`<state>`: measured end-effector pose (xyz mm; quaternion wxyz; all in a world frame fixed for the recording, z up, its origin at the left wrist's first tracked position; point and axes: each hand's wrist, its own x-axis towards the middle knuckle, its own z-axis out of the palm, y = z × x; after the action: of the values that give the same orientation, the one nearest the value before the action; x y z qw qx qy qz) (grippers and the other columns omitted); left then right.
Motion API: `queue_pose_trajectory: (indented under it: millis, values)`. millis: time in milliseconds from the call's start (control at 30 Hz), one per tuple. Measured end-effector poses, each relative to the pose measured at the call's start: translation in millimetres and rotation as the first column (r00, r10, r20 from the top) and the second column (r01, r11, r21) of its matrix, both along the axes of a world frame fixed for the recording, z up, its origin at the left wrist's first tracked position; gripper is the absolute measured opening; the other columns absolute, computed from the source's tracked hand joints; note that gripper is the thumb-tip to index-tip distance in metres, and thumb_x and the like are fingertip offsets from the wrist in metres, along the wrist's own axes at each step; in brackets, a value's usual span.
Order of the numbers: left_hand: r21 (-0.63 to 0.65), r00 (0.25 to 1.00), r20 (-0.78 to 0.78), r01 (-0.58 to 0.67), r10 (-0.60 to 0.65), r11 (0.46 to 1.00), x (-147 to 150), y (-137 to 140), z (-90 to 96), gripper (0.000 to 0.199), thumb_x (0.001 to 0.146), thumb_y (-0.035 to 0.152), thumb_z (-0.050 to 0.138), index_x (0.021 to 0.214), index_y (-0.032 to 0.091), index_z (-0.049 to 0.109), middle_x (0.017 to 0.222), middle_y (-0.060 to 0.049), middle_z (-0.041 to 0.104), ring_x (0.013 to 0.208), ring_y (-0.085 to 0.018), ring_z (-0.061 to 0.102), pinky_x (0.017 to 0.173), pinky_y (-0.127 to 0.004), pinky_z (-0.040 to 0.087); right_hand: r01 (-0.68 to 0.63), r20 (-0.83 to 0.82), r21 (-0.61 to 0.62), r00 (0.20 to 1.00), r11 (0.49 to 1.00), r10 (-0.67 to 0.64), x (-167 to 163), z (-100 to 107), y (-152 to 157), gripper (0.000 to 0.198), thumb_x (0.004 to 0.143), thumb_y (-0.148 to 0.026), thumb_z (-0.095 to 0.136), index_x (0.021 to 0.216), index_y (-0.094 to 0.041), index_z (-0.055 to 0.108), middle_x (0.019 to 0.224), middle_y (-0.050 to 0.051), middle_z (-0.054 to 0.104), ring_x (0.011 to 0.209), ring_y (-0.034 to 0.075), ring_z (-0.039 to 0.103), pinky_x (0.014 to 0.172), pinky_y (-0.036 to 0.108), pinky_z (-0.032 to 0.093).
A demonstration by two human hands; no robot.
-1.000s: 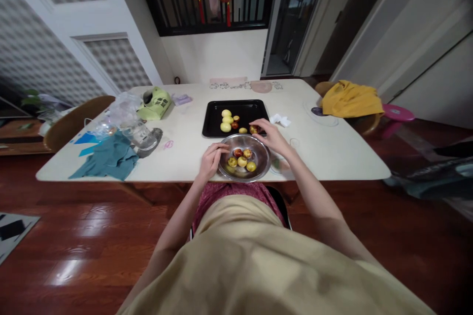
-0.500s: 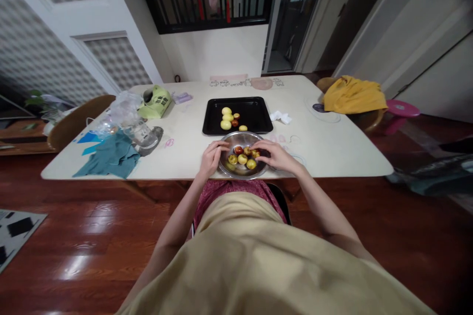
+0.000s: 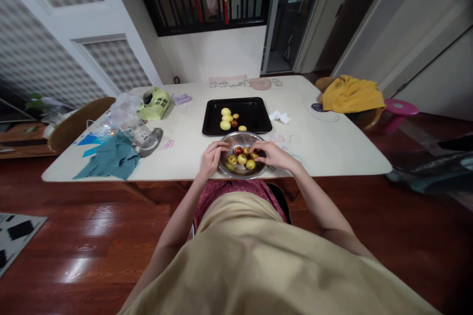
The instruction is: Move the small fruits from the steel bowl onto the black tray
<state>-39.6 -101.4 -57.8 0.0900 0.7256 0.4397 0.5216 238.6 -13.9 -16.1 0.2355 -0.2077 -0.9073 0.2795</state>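
A shiny metal bowl [image 3: 244,173] stands at the table's near edge and holds several small round fruits, yellow-green to reddish-brown, that look like jujubes [image 3: 242,159]. At the bowl's left side, my left hand [image 3: 213,156] grips the rim, its fingertips curling over the inside. My right hand [image 3: 274,154] reaches over the right rim, thumb and fingers closed about a brownish jujube [image 3: 253,156] that they partly cover. Just behind the bowl lies a black tray [image 3: 254,114], with several yellow fruits [image 3: 225,125] and a few reddish ones in its left half and front.
Crumpled white tissue [image 3: 280,117] lies right of the tray. Along the table's left side are a teal cloth [image 3: 114,157], clear plastic packaging [image 3: 125,110] and a green bag [image 3: 155,103]. A yellow garment [image 3: 353,94] hangs over a chair at the right, near a pink stool [image 3: 402,107].
Both hands stay almost still at the bowl; the right fingers shift slightly around the fruit. The view moves a little. The fruits in the tray keep their places.
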Motion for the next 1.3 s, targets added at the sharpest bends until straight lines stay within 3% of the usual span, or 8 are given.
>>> queue_pose_trajectory:
  millis: [200, 300, 433, 733, 900, 1067, 1167, 1300]
  values:
    - [0.001, 1.000, -0.007, -0.004, 0.004, 1.000, 0.4, -0.6, 1.2, 0.055, 0.114, 0.045, 0.031, 0.103, 0.020, 0.078, 0.120, -0.012, 0.075, 0.117, -0.025, 0.069, 0.104, -0.046, 0.054, -0.004, -0.004, 0.005, 1.000, 1.000, 0.004, 0.0, -0.9, -0.7, 0.017, 0.086, -0.014, 0.070, 0.100, -0.021, 0.073, 0.100, 0.006, 0.073, 0.092, 0.024, 0.069, 0.088, 0.037, 0.056]
    - [0.014, 1.000, -0.005, 0.001, -0.001, 1.000, 0.6, -0.6, 1.4, 0.054, 0.114, 0.045, 0.032, 0.102, 0.020, 0.078, 0.118, -0.012, 0.075, 0.116, -0.024, 0.069, 0.102, -0.045, 0.054, -0.014, -0.053, 0.008, 0.998, 1.000, 0.015, 1.0, -2.4, -2.1, 0.011, 0.093, -0.023, 0.068, 0.102, -0.021, 0.074, 0.104, 0.008, 0.074, 0.096, 0.025, 0.071, 0.091, 0.040, 0.057]
    - [-0.002, 1.000, 0.000, -0.003, 0.003, 1.000, -0.3, -0.3, 0.0, 0.055, 0.114, 0.045, 0.031, 0.102, 0.020, 0.078, 0.119, -0.012, 0.075, 0.115, -0.024, 0.068, 0.102, -0.044, 0.055, 0.054, -0.187, 0.031, 0.981, 0.998, -0.047, 5.1, -7.9, -6.3, 0.018, 0.100, -0.037, 0.065, 0.104, -0.022, 0.075, 0.110, 0.009, 0.076, 0.104, 0.027, 0.072, 0.096, 0.044, 0.058]
    - [-0.010, 1.000, 0.002, 0.015, -0.015, 1.000, -2.6, 0.0, -0.4, 0.054, 0.114, 0.042, 0.032, 0.102, 0.018, 0.078, 0.120, -0.012, 0.074, 0.115, -0.023, 0.068, 0.104, -0.043, 0.054, 0.301, -0.548, 0.109, 0.813, 0.947, -0.196, 9.6, -44.0, -10.1, 0.023, 0.105, -0.039, 0.059, 0.099, -0.024, 0.076, 0.099, 0.009, 0.077, 0.099, 0.026, 0.072, 0.092, 0.047, 0.060]
    - [0.007, 0.999, 0.032, -0.018, 0.018, 1.000, -4.7, 3.7, -1.2, 0.054, 0.114, 0.044, 0.032, 0.104, 0.018, 0.078, 0.118, -0.012, 0.075, 0.113, -0.022, 0.069, 0.102, -0.042, 0.055, 0.320, -0.585, 0.080, 0.782, 0.944, -0.216, 2.6, -56.4, -8.1, 0.033, 0.110, -0.039, 0.049, 0.099, -0.024, 0.077, 0.102, 0.010, 0.077, 0.102, 0.026, 0.073, 0.093, 0.048, 0.060]
    - [-0.020, 0.997, 0.053, -0.052, 0.053, 0.998, -19.8, 35.3, 14.8, 0.039, 0.110, 0.043, 0.049, 0.103, 0.018, 0.077, 0.110, -0.010, 0.078, 0.108, -0.022, 0.072, 0.102, -0.039, 0.056, 0.310, -0.577, 0.097, 0.792, 0.946, -0.200, 1.7, -58.5, -8.3, 0.034, 0.111, -0.038, 0.046, 0.100, -0.024, 0.075, 0.104, 0.010, 0.076, 0.104, 0.026, 0.072, 0.094, 0.048, 0.059]
    - [-0.089, 0.994, -0.093, 0.051, -0.060, 0.995, -28.2, 68.3, 33.8, 0.031, 0.107, 0.041, 0.057, 0.110, 0.017, 0.077, 0.116, -0.012, 0.078, 0.112, -0.023, 0.072, 0.105, -0.040, 0.056, 0.299, -0.569, 0.125, 0.803, 0.946, -0.179, 2.1, -58.6, -8.4, 0.035, 0.111, -0.037, 0.044, 0.101, -0.023, 0.075, 0.103, 0.010, 0.076, 0.105, 0.026, 0.072, 0.095, 0.048, 0.059]
    - [-0.185, 0.921, -0.303, 0.196, -0.246, 0.963, -24.6, 114.4, 50.4, 0.030, 0.104, 0.036, 0.061, 0.121, 0.016, 0.075, 0.128, -0.015, 0.076, 0.123, -0.026, 0.070, 0.112, -0.044, 0.054, 0.308, -0.570, 0.148, 0.803, 0.940, -0.173, 1.3, -58.1, -8.2, 0.038, 0.112, -0.037, 0.041, 0.098, -0.023, 0.074, 0.101, 0.010, 0.076, 0.104, 0.025, 0.072, 0.094, 0.047, 0.059]
